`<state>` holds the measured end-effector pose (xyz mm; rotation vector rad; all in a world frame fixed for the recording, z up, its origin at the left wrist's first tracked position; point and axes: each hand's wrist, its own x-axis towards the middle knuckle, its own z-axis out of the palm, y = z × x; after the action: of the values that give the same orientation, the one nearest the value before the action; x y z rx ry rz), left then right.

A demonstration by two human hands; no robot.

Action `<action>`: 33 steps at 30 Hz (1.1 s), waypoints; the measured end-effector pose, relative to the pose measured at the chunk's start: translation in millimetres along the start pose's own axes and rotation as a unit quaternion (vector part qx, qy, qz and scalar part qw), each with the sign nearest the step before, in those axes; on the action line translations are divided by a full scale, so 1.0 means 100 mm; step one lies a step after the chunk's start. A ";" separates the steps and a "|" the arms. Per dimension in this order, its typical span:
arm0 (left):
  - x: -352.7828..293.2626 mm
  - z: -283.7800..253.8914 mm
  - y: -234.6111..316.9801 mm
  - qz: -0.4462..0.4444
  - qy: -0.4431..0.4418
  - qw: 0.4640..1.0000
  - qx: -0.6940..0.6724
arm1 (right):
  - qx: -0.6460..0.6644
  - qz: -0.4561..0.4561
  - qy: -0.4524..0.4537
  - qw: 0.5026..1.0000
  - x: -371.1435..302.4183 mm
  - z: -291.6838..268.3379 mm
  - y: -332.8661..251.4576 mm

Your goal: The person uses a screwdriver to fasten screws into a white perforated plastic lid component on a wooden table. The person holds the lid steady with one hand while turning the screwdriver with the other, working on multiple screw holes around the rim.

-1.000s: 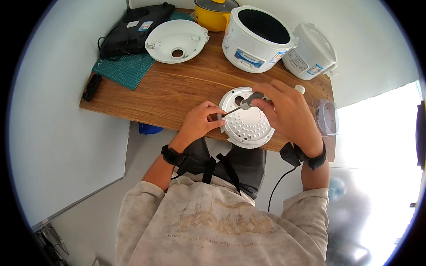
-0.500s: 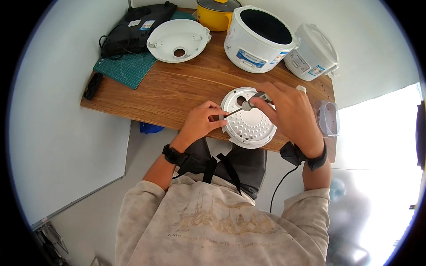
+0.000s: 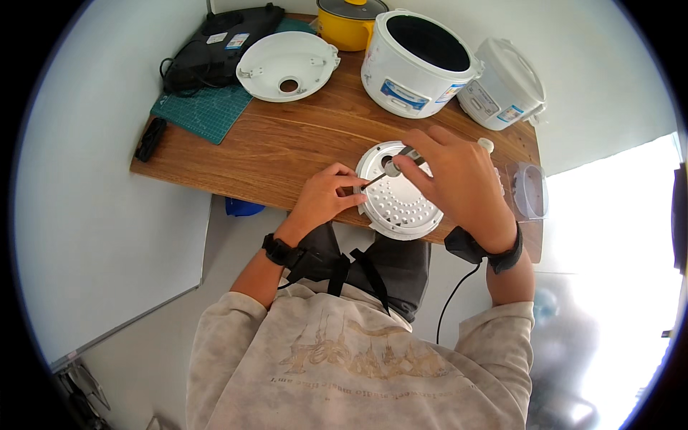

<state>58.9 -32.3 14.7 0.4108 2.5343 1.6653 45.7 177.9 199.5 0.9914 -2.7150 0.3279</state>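
Note:
A round white and silver inner lid plate (image 3: pixel 405 208), with a dimpled face and one larger hole, lies by the table's front edge. My right hand (image 3: pixel 464 175) is closed around the handle of a screwdriver (image 3: pixel 392 169), whose thin shaft slants down leftward to the plate's left rim. At that same rim, the thumb and forefinger of my left hand (image 3: pixel 326 193) pinch the edge beside the screwdriver's tip. My fingers partly hide the tip, so any screw there cannot be made out.
Behind stand an open white rice cooker body (image 3: pixel 401 97), a smaller white cooker (image 3: pixel 502 89) and a yellow pot (image 3: pixel 340 29). A white lid shell (image 3: pixel 269 61) and black appliance (image 3: pixel 215 46) rest near a green cutting mat (image 3: pixel 204 115). A transparent container (image 3: pixel 530 192) sits right.
My right hand has shifted slightly left and up with the screwdriver, whose handle tilts a little differently. My left hand stays at the rim.

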 end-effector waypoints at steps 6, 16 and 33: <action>0.00 0.00 -0.04 -0.011 -0.002 1.000 0.004 | 0.110 -0.036 -0.070 0.991 0.05 0.03 -0.02; 0.00 0.01 -0.03 -0.009 -0.001 1.000 -0.003 | 0.211 -0.083 -0.103 0.968 0.15 0.08 0.07; 0.00 0.00 0.01 -0.015 0.000 1.000 0.004 | 0.147 -0.065 -0.090 0.983 0.29 0.05 0.11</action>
<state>59.5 -31.9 15.2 0.3725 2.5351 1.6448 16.1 167.6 201.5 1.3304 -2.7957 0.6602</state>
